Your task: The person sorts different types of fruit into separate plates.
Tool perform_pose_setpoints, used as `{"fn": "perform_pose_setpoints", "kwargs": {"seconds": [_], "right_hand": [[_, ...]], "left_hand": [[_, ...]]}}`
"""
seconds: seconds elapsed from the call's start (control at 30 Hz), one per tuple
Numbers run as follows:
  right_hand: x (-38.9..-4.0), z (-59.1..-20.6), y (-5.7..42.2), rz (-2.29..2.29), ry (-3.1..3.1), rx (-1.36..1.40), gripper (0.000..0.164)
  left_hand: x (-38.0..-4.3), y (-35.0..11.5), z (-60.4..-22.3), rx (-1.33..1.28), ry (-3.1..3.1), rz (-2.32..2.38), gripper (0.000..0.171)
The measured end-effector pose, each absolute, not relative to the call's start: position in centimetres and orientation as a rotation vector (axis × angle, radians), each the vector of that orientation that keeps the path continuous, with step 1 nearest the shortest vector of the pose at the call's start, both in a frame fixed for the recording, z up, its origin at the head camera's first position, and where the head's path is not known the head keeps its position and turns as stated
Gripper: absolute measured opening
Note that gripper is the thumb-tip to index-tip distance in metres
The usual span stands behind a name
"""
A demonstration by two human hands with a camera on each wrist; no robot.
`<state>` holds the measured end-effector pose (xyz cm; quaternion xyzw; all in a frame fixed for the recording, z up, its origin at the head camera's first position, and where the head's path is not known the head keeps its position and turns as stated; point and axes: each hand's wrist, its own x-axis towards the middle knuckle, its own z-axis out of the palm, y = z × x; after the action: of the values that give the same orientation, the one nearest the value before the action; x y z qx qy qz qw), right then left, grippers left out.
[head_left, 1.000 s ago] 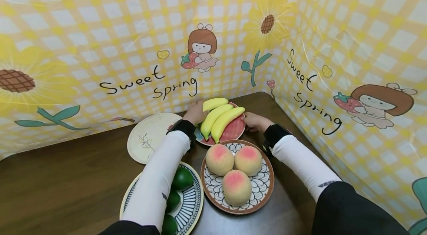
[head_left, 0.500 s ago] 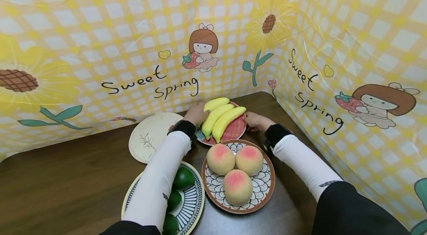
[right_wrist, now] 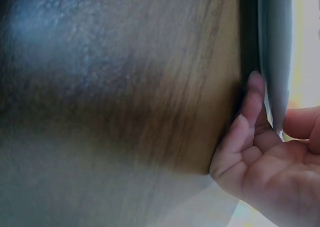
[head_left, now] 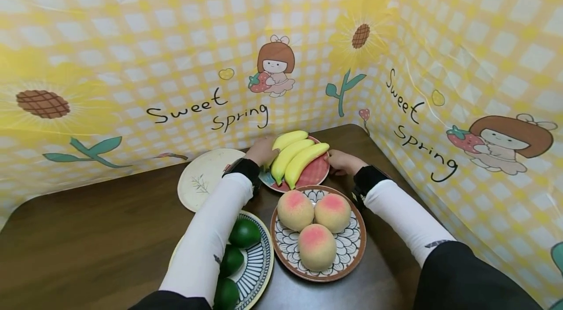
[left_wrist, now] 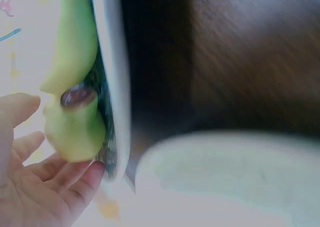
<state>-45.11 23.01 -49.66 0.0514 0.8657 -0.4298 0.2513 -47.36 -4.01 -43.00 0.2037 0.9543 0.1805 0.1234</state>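
Three yellow bananas (head_left: 303,164) lie on a red plate (head_left: 317,172) at the back of the table. My left hand (head_left: 262,151) is at the plate's left side, by the banana ends. In the left wrist view, my left hand (left_wrist: 47,192) has loosely spread fingers at a banana's stem end (left_wrist: 75,137) and the plate rim (left_wrist: 116,77). On the other side, my right hand (head_left: 345,161) holds the plate's edge. The right wrist view has the rim (right_wrist: 277,47) between the thumb and fingers of my right hand (right_wrist: 270,162).
Nearer me, three peaches (head_left: 316,247) sit on a brown-rimmed plate (head_left: 361,241). Several green fruits (head_left: 244,233) lie on a striped plate (head_left: 264,271), partly under my left sleeve. A cream plate (head_left: 193,180) stands at back left. Patterned cloth (head_left: 198,31) walls the back and right.
The whole scene shifts slightly rightward in the head view as the camera turns. Both hands stay at the banana plate, and the bananas keep their places on it.
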Motion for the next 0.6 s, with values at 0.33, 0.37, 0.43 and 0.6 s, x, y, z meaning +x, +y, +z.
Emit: {"fn": "perform_pose_setpoints", "kwargs": {"seconds": [0.33,0.37,0.43,0.6], "right_hand": [[-43.7,-47.2,23.5,-1.292,2.347,0.133,0.045],[-43.2,-46.7,23.7,-1.306,2.360,0.140,0.045],[-42.7,-46.2,24.4,-1.312,2.398,0.141,0.044],[-42.5,-45.2,25.7,-1.275,2.488,0.152,0.045]], "left_hand": [[-46.9,-6.8,-40.8,0.608,2.779,0.593,0.060],[-46.9,-6.8,-40.5,0.611,2.782,0.580,0.061],[-46.9,-6.8,-39.9,0.638,2.797,0.551,0.062],[-46.9,-7.3,-39.1,0.681,2.854,0.469,0.062]]}}
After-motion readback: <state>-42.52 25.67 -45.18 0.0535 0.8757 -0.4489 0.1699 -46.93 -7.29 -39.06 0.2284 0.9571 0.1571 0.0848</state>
